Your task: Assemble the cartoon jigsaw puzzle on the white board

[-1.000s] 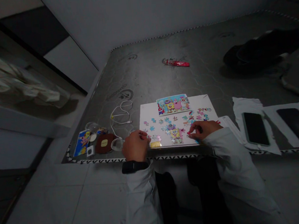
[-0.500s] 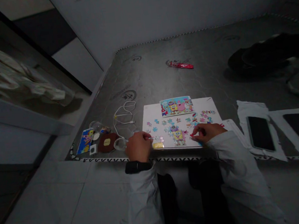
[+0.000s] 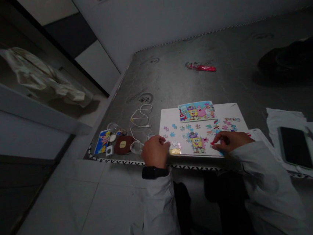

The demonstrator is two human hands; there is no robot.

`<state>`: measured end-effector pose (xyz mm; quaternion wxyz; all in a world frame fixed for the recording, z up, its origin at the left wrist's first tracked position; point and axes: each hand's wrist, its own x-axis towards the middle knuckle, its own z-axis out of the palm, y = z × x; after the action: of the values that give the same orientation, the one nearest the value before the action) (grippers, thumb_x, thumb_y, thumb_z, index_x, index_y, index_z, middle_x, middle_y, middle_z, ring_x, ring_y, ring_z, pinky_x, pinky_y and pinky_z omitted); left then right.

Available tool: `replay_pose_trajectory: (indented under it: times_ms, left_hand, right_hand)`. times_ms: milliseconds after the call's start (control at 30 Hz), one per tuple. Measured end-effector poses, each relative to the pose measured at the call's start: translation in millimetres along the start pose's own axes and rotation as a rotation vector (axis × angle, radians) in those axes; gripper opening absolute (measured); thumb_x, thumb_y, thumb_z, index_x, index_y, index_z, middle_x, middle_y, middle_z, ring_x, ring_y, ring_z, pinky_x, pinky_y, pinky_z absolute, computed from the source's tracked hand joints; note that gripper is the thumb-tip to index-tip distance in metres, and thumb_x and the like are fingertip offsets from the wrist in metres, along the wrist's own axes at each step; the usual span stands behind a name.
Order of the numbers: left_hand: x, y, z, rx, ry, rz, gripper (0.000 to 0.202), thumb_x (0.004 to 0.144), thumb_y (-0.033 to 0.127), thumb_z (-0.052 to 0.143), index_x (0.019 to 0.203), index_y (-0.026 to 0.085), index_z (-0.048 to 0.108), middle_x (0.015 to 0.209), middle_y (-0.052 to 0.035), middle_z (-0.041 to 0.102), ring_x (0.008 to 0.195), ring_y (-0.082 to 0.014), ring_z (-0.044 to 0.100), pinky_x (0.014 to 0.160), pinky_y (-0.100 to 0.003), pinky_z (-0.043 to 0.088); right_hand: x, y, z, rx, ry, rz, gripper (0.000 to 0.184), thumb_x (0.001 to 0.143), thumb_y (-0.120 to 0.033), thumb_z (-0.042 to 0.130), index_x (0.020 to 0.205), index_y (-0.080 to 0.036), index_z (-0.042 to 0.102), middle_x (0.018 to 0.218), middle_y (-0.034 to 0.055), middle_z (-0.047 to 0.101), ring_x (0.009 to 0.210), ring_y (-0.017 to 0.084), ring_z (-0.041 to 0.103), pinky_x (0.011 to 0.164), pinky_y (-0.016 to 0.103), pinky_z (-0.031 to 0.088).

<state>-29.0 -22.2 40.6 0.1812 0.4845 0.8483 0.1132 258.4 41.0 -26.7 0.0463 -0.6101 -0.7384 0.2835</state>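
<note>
A white board (image 3: 170, 116) carries several loose jigsaw pieces (image 3: 172, 134) and a partly joined cartoon puzzle (image 3: 196, 143). The printed picture card (image 3: 197, 111) lies across the board's far edge. At the board's right front, my right hand (image 3: 230, 141) pinches a small red puzzle piece (image 3: 212, 143), a little right of the joined part. My left hand (image 3: 155, 150), with a dark watch on its wrist, rests at the board's left front corner. Its thumb and forefinger are closed; what is between them is too small to make out. A yellow piece (image 3: 175, 151) lies beside it.
Left of the board are a white cable (image 3: 140, 118), a brown round case (image 3: 124, 145), a small white box (image 3: 109, 150) and a blue cartoon packet (image 3: 101, 143). A phone (image 3: 296, 147) lies on white paper at right. A red packet (image 3: 206, 68) lies farther back.
The view has swung left, so everything sits farther right in the picture. Both hands keep nearly the same places over the board, the right one still pinching the red puzzle piece.
</note>
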Motion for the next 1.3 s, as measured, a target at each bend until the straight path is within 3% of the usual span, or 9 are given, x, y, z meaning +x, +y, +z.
replay_pose_trajectory:
  times_ms: [333, 533, 867, 1300]
  left_hand:
    - [2.5, 0.5, 9.1, -0.007, -0.02, -0.017, 0.014, 0.072, 0.026, 0.076, 0.086, 0.026, 0.077, 0.097, -0.0022, 0.078, 0.092, -0.0227, 0.069, 0.075, -0.032, 0.046]
    - [1.1, 1.9, 9.1, -0.025, -0.031, 0.006, 0.005, 0.072, 0.024, 0.074, 0.078, 0.025, 0.073, 0.086, 0.0001, 0.077, 0.086, -0.0198, 0.069, 0.069, -0.029, 0.043]
    - [1.9, 0.2, 6.8, -0.02, -0.04, -0.004, 0.014, 0.071, 0.025, 0.076, 0.085, 0.026, 0.073, 0.088, 0.0013, 0.077, 0.084, -0.0191, 0.068, 0.067, -0.028, 0.042]
    - [1.2, 0.2, 8.3, -0.024, -0.041, 0.001, 0.019, 0.072, 0.023, 0.075, 0.09, 0.029, 0.076, 0.091, 0.0014, 0.077, 0.087, -0.0196, 0.068, 0.073, -0.029, 0.044]
  right_hand:
    - [2.9, -2.1, -4.9, -0.054, -0.07, 0.028, 0.027, 0.07, -0.053, 0.071, 0.086, -0.031, 0.074, 0.065, -0.0051, 0.069, 0.062, 0.015, 0.064, 0.056, 0.027, 0.039]
    - [2.0, -2.4, -3.6, -0.039, -0.053, 0.002, 0.027, 0.07, -0.052, 0.072, 0.086, -0.031, 0.073, 0.066, -0.0043, 0.069, 0.061, 0.016, 0.064, 0.057, 0.028, 0.04]
    - [2.9, 1.6, -1.8, -0.038, -0.042, -0.025, 0.028, 0.07, -0.054, 0.072, 0.084, -0.031, 0.073, 0.063, -0.0042, 0.069, 0.058, 0.016, 0.063, 0.054, 0.028, 0.039]
    - [-4.7, -22.8, -12.1, -0.07, -0.066, 0.047, 0.015, 0.071, -0.043, 0.072, 0.082, -0.032, 0.076, 0.064, -0.0053, 0.067, 0.062, 0.014, 0.063, 0.058, 0.027, 0.039]
